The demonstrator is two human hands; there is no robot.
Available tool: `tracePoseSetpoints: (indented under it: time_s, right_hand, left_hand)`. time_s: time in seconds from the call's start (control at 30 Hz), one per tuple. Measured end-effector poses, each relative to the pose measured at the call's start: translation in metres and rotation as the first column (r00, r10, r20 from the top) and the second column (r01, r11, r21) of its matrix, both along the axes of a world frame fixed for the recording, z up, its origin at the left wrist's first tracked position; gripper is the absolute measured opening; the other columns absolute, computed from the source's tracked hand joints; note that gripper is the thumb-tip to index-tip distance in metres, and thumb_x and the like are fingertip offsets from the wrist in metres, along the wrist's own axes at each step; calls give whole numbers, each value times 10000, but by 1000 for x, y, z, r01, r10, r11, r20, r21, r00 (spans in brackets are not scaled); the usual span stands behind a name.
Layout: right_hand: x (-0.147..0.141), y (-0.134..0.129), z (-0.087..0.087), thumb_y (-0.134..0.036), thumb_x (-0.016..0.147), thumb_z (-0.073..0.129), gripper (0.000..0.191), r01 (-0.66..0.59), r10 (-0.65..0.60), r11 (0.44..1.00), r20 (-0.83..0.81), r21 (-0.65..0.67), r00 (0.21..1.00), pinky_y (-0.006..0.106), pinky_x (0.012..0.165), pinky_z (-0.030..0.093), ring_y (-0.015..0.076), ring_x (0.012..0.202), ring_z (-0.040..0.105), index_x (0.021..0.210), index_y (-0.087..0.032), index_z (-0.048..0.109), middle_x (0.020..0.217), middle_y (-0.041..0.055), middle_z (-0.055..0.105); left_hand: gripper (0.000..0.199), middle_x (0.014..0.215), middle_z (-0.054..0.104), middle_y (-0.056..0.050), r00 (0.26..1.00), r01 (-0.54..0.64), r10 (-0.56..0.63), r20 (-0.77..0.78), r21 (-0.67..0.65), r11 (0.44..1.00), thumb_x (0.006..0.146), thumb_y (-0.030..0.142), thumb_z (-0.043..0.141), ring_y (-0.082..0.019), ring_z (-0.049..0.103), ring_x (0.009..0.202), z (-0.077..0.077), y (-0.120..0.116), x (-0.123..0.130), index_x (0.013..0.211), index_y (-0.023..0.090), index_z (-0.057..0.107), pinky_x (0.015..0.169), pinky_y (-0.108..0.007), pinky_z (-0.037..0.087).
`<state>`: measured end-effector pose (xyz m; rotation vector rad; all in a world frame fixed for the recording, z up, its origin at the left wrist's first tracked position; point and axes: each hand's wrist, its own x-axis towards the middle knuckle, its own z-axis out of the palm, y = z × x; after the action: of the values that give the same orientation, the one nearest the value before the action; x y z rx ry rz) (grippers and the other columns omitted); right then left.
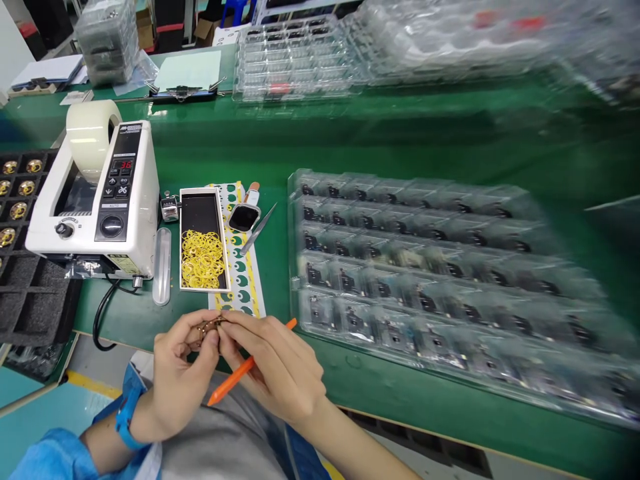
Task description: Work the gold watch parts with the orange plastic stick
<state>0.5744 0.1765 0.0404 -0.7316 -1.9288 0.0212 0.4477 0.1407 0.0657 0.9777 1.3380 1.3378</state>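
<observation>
My left hand [183, 373] pinches a small metallic ring-shaped part [211, 325] in front of the table's edge. The fingertips of my right hand [280, 367] meet the same part from the other side. An orange pen-like tool [233, 382] lies slanted through my right hand, its pointed end toward the lower left. Just beyond my hands is a white-rimmed box [226, 270] with many yellow rings [203, 260]. Beside the box, a sheet with yellow strips and cut-outs [245, 283] lies under a smartwatch [244, 217] and pointed tweezers [259, 229].
A white tape dispenser [135, 200] stands left, near a black foam tray [30, 300] holding gold parts. A large clear tray [350, 340] of small dark parts covers the right side. Clear plastic trays [295, 60] and a clipboard [187, 72] sit at the back.
</observation>
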Motion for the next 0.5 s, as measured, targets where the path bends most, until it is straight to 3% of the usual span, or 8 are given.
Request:
tracePoseSetpoints:
  time_s: [0.1, 0.17, 0.27, 0.33, 0.43, 0.5]
  right_hand:
    - [3, -2, 4, -24, 890, 591, 128, -12, 13, 999, 19, -53, 1000, 293, 552, 528, 190, 667, 665, 983, -111, 610, 847, 151, 740]
    - [7, -4, 11, -92, 910, 597, 119, -62, 58, 982, -25, -181, 998, 280, 552, 522, 191, 724, 666, 1020, -139, 588, 891, 129, 721]
    - [17, -2, 25, -247, 979, 529, 123, -192, 139, 891, -156, -411, 978, 247, 499, 470, 158, 694, 608, 1072, -174, 557, 888, 82, 647]
    - [23, 4, 32, -221, 1002, 473, 104, -256, 188, 810, -180, -528, 966, 231, 495, 443, 122, 607, 525, 1061, -195, 555, 842, 39, 595]
    - [26, 14, 36, -125, 989, 462, 125, -352, 327, 716, -155, -604, 932, 224, 569, 466, 119, 644, 534, 989, -208, 554, 811, 17, 578]
    - [25, 19, 35, -115, 991, 450, 132, -407, 402, 699, -147, -587, 904, 228, 611, 476, 129, 698, 554, 950, -206, 537, 804, 19, 577]
  left_hand:
    - [136, 656, 754, 20, 995, 24, -18, 103, -58, 998, 777, 126, 706, -97, 703, 601, -1, 4, -3, 900, 172, 670, 602, -136, 553]
    - [141, 596, 715, 37, 981, 33, -14, 195, -92, 995, 758, 170, 748, -90, 677, 553, -2, 8, -6, 828, 174, 627, 570, -137, 535]
    - [232, 563, 683, 37, 954, 84, -42, 297, -131, 988, 742, 253, 787, -100, 666, 518, -2, 14, -10, 747, 175, 569, 561, -166, 541]
    - [248, 577, 675, 31, 936, 139, -86, 341, -133, 981, 734, 277, 793, -108, 665, 507, -1, 17, -13, 737, 172, 569, 563, -194, 558]
    - [209, 607, 646, 35, 924, 207, -152, 351, -123, 971, 715, 240, 781, -105, 639, 461, 2, 20, -16, 732, 163, 587, 504, -206, 548]
    - [175, 592, 605, 47, 931, 238, -184, 315, -141, 961, 693, 187, 758, -98, 610, 428, 6, 23, -17, 723, 162, 587, 431, -180, 494]
